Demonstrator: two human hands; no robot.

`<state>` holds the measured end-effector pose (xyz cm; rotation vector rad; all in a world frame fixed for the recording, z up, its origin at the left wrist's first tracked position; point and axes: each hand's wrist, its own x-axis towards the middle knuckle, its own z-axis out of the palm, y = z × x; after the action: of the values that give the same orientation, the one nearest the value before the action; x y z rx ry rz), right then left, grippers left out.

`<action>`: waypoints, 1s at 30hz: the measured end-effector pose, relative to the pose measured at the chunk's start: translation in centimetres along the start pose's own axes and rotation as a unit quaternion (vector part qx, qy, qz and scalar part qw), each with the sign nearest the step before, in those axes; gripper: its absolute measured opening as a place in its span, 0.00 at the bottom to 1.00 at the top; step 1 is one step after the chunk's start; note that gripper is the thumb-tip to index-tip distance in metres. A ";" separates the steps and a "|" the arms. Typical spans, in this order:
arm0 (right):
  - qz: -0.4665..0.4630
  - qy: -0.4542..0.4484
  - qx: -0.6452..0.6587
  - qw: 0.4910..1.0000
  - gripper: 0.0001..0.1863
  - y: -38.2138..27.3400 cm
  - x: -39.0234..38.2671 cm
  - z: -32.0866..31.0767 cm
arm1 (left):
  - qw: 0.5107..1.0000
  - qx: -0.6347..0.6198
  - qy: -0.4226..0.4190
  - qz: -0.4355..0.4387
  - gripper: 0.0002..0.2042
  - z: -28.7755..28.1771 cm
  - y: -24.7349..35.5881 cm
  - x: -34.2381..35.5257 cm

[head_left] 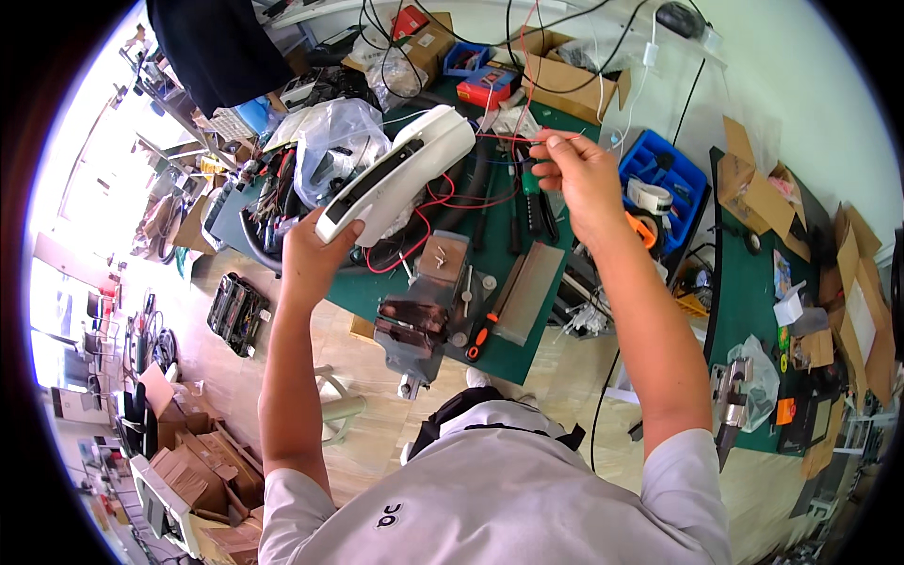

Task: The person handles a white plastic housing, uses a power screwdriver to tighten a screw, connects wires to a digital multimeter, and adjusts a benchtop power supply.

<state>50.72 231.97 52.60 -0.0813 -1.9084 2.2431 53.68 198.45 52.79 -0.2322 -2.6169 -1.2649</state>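
Observation:
My left hand is closed around the lower end of a long white plastic housing, which is tilted above the green workbench. A black strip runs along the housing's side. Thin red wire stretches from near its upper end to my right hand, whose thumb and fingers pinch it. More red wire loops below the housing. Beneath, a bench vise is at the bench's front edge, and several small screws lie on its brown top.
Right of the vise lie an orange-handled screwdriver and a flat grey plate. A blue bin with tape rolls stands on the right. Plastic bags and tools crowd the left. Cables hang across the back. A black toolbox is on the floor.

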 end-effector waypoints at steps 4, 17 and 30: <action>0.025 -0.007 -0.023 0.999 0.12 1.1 3.7 2.3 | 1.000 0.019 0.021 -0.009 0.17 2.0 -2.9 2.7; 0.131 -0.078 0.024 0.988 0.12 13.1 16.6 1.1 | 0.993 0.053 -0.023 -0.102 0.20 9.9 -9.5 9.0; 0.236 -0.171 0.050 0.955 0.13 19.9 21.3 -1.9 | 0.940 0.193 -0.091 -0.267 0.30 11.6 -5.6 13.9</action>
<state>27.91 234.70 34.51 -0.1591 -2.1194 2.8214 37.44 204.75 45.39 0.4821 -3.1440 -0.8457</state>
